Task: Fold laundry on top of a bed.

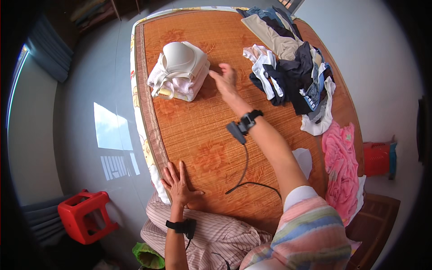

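Observation:
My right hand (225, 79) reaches out over the orange-brown patterned bed mat (216, 125), its fingers slightly curled and holding nothing. Just left of its fingertips, a white bra (180, 58) lies on top of a stack of folded pale pink cloths (192, 88). My left hand (178, 185) rests flat with fingers spread near the mat's left edge, holding nothing. Right of my right hand is a loose pile of dark, white and beige clothes (293, 74). Both wrists wear black straps with small devices and cables.
A pink fleecy garment (341, 172) lies along the right edge, with a white cloth (303, 162) nearby. On the floor at left is a red plastic stool (86, 216). A green bag (148, 256) sits beside my striped trousers; a red basket (376, 158) stands beyond the right edge.

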Motion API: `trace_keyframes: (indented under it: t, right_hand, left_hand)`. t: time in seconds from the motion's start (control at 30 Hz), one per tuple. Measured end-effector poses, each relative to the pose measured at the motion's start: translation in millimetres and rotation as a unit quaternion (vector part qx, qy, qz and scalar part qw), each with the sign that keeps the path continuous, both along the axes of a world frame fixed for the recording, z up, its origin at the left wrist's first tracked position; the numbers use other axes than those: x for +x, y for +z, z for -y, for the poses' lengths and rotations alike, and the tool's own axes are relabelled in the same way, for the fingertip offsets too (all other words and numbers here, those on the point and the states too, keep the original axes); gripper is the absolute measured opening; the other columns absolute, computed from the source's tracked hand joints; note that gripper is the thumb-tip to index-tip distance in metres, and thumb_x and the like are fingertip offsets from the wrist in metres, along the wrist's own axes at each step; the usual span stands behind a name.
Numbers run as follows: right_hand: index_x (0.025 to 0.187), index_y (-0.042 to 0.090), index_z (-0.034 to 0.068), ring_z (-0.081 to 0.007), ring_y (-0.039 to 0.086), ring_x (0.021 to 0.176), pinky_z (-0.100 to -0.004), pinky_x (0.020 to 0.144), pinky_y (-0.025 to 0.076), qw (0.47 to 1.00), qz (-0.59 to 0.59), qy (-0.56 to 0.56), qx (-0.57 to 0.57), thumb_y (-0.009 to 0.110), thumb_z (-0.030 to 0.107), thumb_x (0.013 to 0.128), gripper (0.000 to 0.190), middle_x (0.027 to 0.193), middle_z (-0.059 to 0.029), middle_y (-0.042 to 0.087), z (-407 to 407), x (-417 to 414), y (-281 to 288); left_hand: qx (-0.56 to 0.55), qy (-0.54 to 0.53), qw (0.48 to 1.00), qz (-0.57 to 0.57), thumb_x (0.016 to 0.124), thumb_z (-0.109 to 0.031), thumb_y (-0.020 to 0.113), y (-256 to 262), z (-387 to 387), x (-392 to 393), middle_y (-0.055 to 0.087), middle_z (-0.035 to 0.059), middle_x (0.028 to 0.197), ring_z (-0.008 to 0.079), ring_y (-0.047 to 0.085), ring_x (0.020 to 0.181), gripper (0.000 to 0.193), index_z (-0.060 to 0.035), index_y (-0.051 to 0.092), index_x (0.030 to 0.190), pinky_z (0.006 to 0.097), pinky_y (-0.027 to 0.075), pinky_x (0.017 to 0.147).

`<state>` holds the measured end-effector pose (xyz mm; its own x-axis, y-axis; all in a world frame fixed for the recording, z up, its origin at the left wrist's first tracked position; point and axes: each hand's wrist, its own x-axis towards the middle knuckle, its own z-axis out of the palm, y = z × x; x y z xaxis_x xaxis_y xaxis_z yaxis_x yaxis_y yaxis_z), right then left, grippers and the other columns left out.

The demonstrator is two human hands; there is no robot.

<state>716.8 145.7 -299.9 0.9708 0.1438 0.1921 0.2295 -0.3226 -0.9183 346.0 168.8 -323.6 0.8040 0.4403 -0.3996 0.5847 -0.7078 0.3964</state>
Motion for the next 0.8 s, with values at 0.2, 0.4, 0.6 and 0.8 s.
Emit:
trace_keyframes:
  t: [0.2,0.4,0.6,0.8]
  right_hand:
    - [0.100,0.053,0.003,-0.0327,0.044,0.103,-0.0395,0.090,0.036,0.950,0.079,-0.075,-0.291,0.068,0.017,0.066,0.039,0.103,-0.0166,0.048,107.7,63.0,-29.5]
    - [0.123,0.036,-0.003,-0.0354,0.034,0.119,-0.0353,0.099,0.030,0.929,0.147,0.037,-0.339,0.069,0.019,0.067,0.068,0.126,-0.0227,0.036,134.7,145.8,-48.0]
    - [0.138,0.009,0.003,-0.0349,0.020,0.129,-0.0367,0.105,0.023,0.921,-0.051,0.012,-0.387,0.071,0.033,0.066,0.099,0.139,-0.0240,0.016,120.6,168.8,-54.6]
    - [0.122,0.042,0.023,-0.0309,0.044,0.110,-0.0430,0.087,0.040,0.899,-0.037,0.005,-0.437,0.064,0.040,0.072,0.057,0.117,-0.0093,0.036,131.1,166.7,-54.3]
  left_hand:
    - [0.005,0.002,1.000,-0.010,0.029,-0.046,0.084,1.3,1.3,3.0,-0.005,0.0195,0.145,0.0368,-0.010,0.133,0.139,-0.0162,0.009,0.141,0.0613,-0.002,0.099]
    - [-0.001,0.003,1.000,-0.026,0.028,-0.046,0.084,3.8,2.0,9.4,-0.004,0.0192,0.145,0.0377,-0.007,0.133,0.138,-0.0159,0.010,0.141,0.0613,-0.002,0.099]
    - [0.000,0.001,0.999,-0.042,0.028,-0.047,0.084,3.4,-0.1,11.4,-0.004,0.0198,0.144,0.0387,-0.006,0.132,0.138,-0.0152,0.011,0.141,0.0614,-0.001,0.099]
    - [-0.002,-0.006,0.999,-0.037,0.028,-0.047,0.084,1.6,3.0,15.9,-0.004,0.0205,0.144,0.0387,-0.008,0.132,0.138,-0.0136,0.011,0.140,0.0611,-0.002,0.099]
